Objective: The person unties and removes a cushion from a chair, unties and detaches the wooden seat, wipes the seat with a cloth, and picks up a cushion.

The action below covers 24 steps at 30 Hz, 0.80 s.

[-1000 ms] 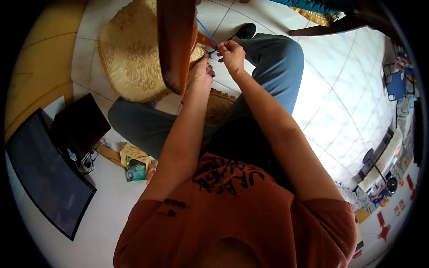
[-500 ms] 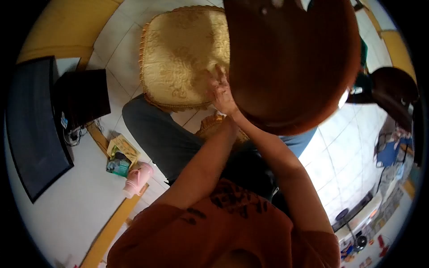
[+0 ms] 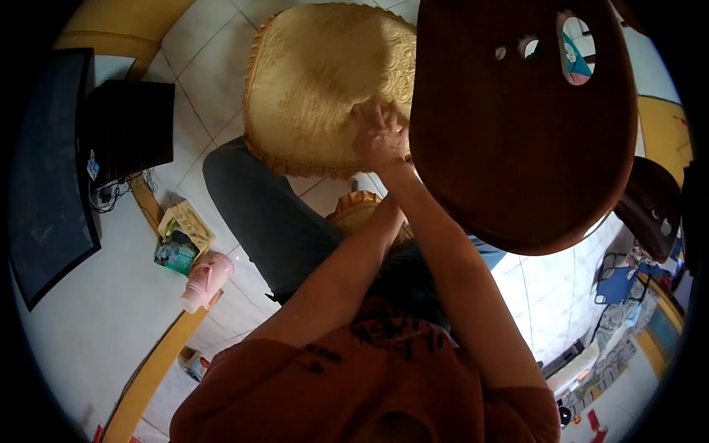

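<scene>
My right hand (image 3: 380, 136) reaches over the front part of a yellow brocade seat cushion (image 3: 317, 81) with a ruffled edge. Its fingers are spread and bent, with nothing visible in them; whether they press on the cloth I cannot tell. My forearms cross at the wrists, the right one on top. The left hand is hidden beyond that crossing, so its fingers do not show. Close to the right hand stands a large brown panel (image 3: 517, 140), like a chair back, with rounded corners, small holes and an oval slot. It covers the cushion's right side.
Between my legs shows another ruffled yellow cushion (image 3: 358, 210). To the left are a dark screen (image 3: 52, 170), a black box (image 3: 133, 129) with cables, a pink cup (image 3: 208, 280) and printed packets (image 3: 181, 240). A second brown chair back (image 3: 650, 210) is at the right.
The brown panel has shifted right and lower in view, and its holes and slot now show fully. My right hand appears slightly further right. The surroundings have shifted with the camera.
</scene>
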Motion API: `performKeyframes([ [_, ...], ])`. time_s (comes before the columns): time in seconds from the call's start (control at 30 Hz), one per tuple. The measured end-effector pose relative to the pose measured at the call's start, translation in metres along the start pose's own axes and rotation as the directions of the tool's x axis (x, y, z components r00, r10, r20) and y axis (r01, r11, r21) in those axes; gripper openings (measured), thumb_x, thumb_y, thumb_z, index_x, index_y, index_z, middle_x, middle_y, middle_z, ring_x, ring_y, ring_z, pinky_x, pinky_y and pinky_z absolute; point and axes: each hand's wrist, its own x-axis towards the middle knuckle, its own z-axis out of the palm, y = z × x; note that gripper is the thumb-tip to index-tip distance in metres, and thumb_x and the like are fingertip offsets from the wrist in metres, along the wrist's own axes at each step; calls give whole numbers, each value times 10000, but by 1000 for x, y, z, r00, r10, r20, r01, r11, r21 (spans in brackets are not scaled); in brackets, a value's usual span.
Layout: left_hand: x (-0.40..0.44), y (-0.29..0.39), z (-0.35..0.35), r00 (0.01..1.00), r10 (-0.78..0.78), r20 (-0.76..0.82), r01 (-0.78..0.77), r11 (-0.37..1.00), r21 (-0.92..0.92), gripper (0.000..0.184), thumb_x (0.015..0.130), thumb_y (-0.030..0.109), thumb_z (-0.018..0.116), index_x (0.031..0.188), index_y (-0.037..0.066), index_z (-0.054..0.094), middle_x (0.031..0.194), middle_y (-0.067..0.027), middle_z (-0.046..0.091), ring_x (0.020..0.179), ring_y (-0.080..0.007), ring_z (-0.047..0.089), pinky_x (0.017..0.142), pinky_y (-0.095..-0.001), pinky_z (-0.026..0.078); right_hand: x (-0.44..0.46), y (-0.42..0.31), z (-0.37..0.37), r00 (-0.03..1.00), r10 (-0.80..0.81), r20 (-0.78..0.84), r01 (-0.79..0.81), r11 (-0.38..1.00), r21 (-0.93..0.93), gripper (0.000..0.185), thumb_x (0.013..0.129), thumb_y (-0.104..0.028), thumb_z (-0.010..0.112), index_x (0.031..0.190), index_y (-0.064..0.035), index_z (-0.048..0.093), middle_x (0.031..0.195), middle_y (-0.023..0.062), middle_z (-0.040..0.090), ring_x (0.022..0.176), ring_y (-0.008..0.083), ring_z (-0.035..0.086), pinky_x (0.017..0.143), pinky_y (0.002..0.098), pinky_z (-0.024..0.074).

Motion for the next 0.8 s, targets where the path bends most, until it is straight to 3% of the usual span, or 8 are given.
performKeyframes([
  [0.2,3,-2,0,999,38,15,-38,999,-20,225,807,244,685,687,171,509,537,57,326,405,-88,283,372,-243,200,-16,21,24,996,-87,27,86,996,27,663,848,-328,507,1445,-294,219,1531,83,71,1385,370,121,1066,548,217],
  [0.23,2,-5,0,999,47,23,-46,998,-32,226,806,244,686,687,171,508,536,57,325,404,-88,282,371,-243,198,-14,31,46,972,-205,-119,144,909,-391,634,867,-350,469,1445,-268,220,1530,76,82,1387,329,135,1085,507,203],
  [0.33,9,2,-2,992,104,66,-96,989,-117,228,803,241,689,686,172,506,535,58,322,400,-88,279,368,-243,192,-38,63,93,985,-168,28,151,939,310,572,927,-395,375,1439,-188,228,1516,65,148,1377,237,177,1117,384,179],
  [0.47,12,13,-2,933,296,205,-217,916,-338,231,798,237,693,684,172,502,534,59,319,396,-88,275,364,-244,183,-105,114,119,898,229,-376,-15,869,494,393,797,-208,608,1175,-113,563,1166,194,573,1047,366,564,853,461,463],
  [0.57,11,18,8,853,436,286,-271,840,-470,234,795,235,696,683,173,500,533,59,316,393,-88,271,361,-244,177,-75,137,158,781,528,-332,-7,540,842,307,860,-330,519,969,-61,616,889,190,648,812,370,618,720,457,482],
  [0.63,16,16,9,888,400,225,-282,863,-419,236,793,233,698,682,174,498,533,60,314,390,-88,269,359,-244,173,-74,129,139,841,447,-304,-15,581,814,328,860,-354,520,890,-46,630,821,199,643,796,379,614,715,459,476],
  [0.73,40,18,-8,983,117,-142,-126,991,-56,143,819,247,677,775,169,564,585,56,402,455,-86,357,390,-240,225,-67,111,112,842,441,-310,-18,597,802,330,842,-359,559,849,-46,666,776,189,645,765,359,621,702,435,478],
  [0.8,52,11,-13,981,195,-15,-194,963,-186,155,837,309,649,806,178,573,646,57,456,495,-83,376,408,-241,246,-64,109,108,879,418,-230,-100,632,768,318,829,-348,589,827,-45,686,749,178,650,734,335,632,689,414,484],
])
